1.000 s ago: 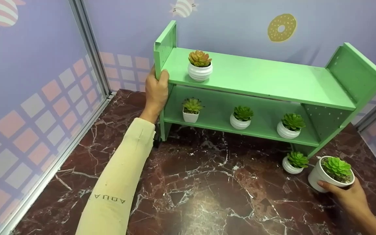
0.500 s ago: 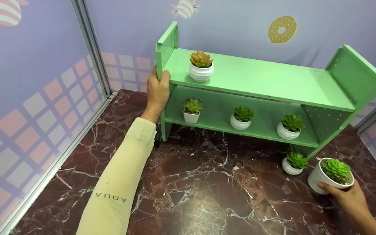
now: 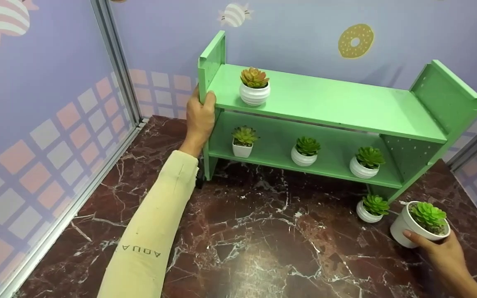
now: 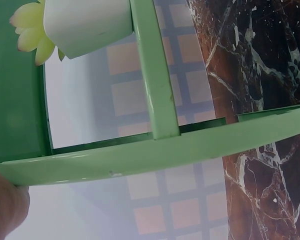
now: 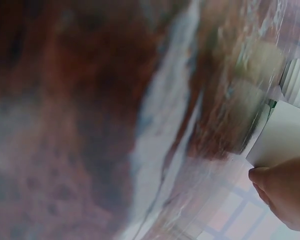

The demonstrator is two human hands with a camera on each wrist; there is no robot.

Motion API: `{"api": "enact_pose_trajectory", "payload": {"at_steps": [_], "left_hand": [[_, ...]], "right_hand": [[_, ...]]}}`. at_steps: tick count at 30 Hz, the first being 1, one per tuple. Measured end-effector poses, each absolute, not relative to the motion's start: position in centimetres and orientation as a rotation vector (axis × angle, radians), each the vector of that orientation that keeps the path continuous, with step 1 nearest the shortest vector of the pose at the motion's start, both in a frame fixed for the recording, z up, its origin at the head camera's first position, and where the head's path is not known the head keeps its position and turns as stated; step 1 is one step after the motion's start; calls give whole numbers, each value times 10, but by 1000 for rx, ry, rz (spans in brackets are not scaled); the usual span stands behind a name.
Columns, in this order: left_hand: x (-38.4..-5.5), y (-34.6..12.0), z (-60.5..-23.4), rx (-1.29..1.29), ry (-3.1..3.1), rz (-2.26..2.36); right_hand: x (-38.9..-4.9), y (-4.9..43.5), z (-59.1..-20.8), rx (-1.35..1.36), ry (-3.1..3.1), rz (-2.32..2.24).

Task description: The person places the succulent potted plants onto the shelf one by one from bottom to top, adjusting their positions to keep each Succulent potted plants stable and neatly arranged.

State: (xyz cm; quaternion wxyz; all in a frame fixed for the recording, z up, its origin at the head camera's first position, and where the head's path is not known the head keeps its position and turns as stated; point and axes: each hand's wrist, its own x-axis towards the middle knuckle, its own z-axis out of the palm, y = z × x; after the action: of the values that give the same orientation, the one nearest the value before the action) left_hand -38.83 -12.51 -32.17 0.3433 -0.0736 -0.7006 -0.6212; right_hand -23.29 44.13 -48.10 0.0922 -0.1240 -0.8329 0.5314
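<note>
Gripping a white pot (image 3: 404, 232), our right hand (image 3: 447, 250) has its thumb along the near side and its fingers mostly hidden behind. The pot is smooth and plain, wider at the rim than at the base, with a bright green plant (image 3: 429, 214) and dark soil inside. It is just off the shelf's right end, over the table (image 3: 263, 244); we cannot tell whether its base touches. Beside it is a small ribbed pot (image 3: 367, 213) with a darker green plant.

Our left hand (image 3: 200, 118) holds the left side of the green shelf (image 3: 338, 97), thumb in front. On the top board, near that hand, stands a ribbed pot with an orange-tinged plant (image 3: 254, 78); three more potted plants (image 3: 304, 157) line the lower board.

Compared with a second ago, both grips are the same and every pot keeps its place along the boards; the shelf sits slightly lower in our head view.
</note>
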Motion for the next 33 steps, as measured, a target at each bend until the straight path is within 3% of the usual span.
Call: {"api": "enact_pose_trajectory", "payload": {"at_steps": [9,21,33], "left_hand": [[-390,-125,-322,-174,-1831,-1595],[-389,-126,-322,-190,-1824,-1561],[-388,-125,-323,-224,-1780,-1627]], "right_hand": [[-227,436,-476,-326,-2338,1702],[-219,424,-462,-328,-2450,1417],[-211,406,-446,-255,-2258,1693]]}}
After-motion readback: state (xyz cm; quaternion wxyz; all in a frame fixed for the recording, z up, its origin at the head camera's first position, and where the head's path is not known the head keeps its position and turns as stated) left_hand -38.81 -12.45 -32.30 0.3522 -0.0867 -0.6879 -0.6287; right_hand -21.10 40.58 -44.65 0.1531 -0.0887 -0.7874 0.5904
